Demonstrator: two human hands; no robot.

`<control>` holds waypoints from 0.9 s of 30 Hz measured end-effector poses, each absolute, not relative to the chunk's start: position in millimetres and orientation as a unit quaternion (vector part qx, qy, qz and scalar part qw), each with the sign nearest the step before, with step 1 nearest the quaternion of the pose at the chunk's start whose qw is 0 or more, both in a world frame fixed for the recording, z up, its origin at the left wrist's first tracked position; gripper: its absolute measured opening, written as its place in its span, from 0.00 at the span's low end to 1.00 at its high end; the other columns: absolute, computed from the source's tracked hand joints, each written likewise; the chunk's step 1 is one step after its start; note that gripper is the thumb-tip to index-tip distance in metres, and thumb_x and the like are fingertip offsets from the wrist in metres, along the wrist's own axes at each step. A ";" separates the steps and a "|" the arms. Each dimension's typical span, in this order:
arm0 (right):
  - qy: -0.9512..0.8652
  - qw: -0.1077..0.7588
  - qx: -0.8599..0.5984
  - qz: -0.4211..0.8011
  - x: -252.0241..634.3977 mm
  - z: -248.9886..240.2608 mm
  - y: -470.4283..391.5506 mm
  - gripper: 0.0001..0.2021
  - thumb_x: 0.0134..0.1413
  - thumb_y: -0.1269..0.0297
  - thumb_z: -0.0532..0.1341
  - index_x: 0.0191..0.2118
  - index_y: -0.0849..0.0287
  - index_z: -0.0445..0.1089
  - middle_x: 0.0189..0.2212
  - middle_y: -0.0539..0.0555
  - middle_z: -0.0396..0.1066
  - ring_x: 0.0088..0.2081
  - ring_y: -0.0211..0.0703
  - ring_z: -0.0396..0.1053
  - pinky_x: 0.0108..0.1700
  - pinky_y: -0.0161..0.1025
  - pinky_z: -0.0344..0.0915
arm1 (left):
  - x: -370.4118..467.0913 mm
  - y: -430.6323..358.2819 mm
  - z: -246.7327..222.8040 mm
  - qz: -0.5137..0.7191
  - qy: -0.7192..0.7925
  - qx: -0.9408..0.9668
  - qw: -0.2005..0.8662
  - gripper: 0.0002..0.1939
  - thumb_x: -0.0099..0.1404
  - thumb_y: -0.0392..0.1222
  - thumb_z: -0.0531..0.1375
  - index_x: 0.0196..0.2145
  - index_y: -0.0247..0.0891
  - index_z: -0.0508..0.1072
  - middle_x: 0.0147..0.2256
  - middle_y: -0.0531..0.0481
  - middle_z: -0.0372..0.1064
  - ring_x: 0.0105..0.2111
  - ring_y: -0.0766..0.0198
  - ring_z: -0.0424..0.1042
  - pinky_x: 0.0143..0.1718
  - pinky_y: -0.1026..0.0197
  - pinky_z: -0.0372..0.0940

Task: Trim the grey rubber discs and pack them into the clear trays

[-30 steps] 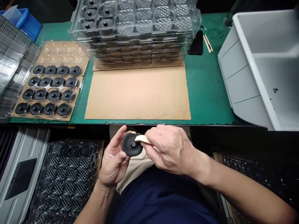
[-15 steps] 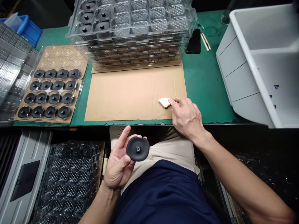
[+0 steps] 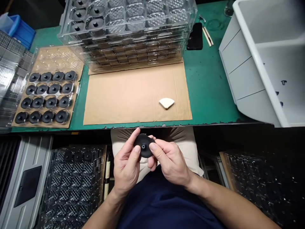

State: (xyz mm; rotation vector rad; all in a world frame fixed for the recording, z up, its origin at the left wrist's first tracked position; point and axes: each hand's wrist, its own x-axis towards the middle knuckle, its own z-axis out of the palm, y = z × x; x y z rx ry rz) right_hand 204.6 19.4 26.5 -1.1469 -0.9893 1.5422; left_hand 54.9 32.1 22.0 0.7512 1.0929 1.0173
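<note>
Between my two hands, over my lap and just below the table edge, is a round black disc (image 3: 143, 146) with a small raised hub in its middle. My left hand (image 3: 127, 163) grips its left side, thumb on the face and fingers behind. On the right side my right hand (image 3: 170, 160) pinches the rim between thumb and fingers. A cream fan-shaped pad (image 3: 166, 102) lies by itself on the cardboard sheet (image 3: 128, 95), up and to the right of the disc.
Stacked clear trays (image 3: 133, 47) stand at the back. A clear tray of black discs (image 3: 45, 95) lies on the left. A phone (image 3: 195, 36) and a grey bin (image 3: 250, 73) with small dark parts are on the right. More trays (image 3: 71, 190) sit low beside my left leg.
My right hand has let go of the cream pad, leaving it on the cardboard, and has come down to grip the black disc. The left hand still holds the disc.
</note>
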 end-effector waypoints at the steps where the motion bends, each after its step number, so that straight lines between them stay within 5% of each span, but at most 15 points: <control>1: -0.401 0.472 -0.473 0.627 205.0 27.1 19.5 0.23 0.74 0.50 0.53 0.29 0.60 0.68 0.21 0.49 0.72 0.21 0.35 0.70 0.27 0.32 0.67 | 55.8 30.5 22.5 0.451 0.482 0.340 0.670 0.26 0.72 0.42 0.63 0.65 0.45 0.70 0.54 0.41 0.78 0.53 0.51 0.77 0.59 0.51 0.69; 7: -0.374 0.453 -0.500 0.637 209.4 24.4 22.6 0.25 0.73 0.46 0.54 0.27 0.58 0.65 0.18 0.48 0.69 0.19 0.35 0.66 0.27 0.33 0.65 | 54.9 22.9 21.6 0.419 0.439 0.376 0.700 0.35 0.69 0.37 0.65 0.70 0.53 0.62 0.59 0.45 0.74 0.49 0.57 0.78 0.50 0.59 0.74; 22: -0.325 0.459 -0.476 0.676 208.4 17.0 21.9 0.28 0.71 0.41 0.53 0.28 0.59 0.66 0.18 0.49 0.68 0.19 0.35 0.64 0.25 0.34 0.64 | 52.0 30.1 28.3 0.387 0.475 0.411 0.675 0.34 0.66 0.37 0.68 0.67 0.44 0.66 0.42 0.49 0.80 0.39 0.62 0.79 0.47 0.62 0.74; 27: -0.375 0.430 -0.530 0.628 210.6 13.0 24.3 0.25 0.68 0.44 0.58 0.26 0.58 0.64 0.16 0.46 0.64 0.18 0.33 0.61 0.23 0.31 0.59 | 50.8 23.5 23.6 0.370 0.502 0.460 0.632 0.33 0.66 0.38 0.68 0.67 0.45 0.67 0.55 0.44 0.77 0.51 0.54 0.78 0.55 0.57 0.72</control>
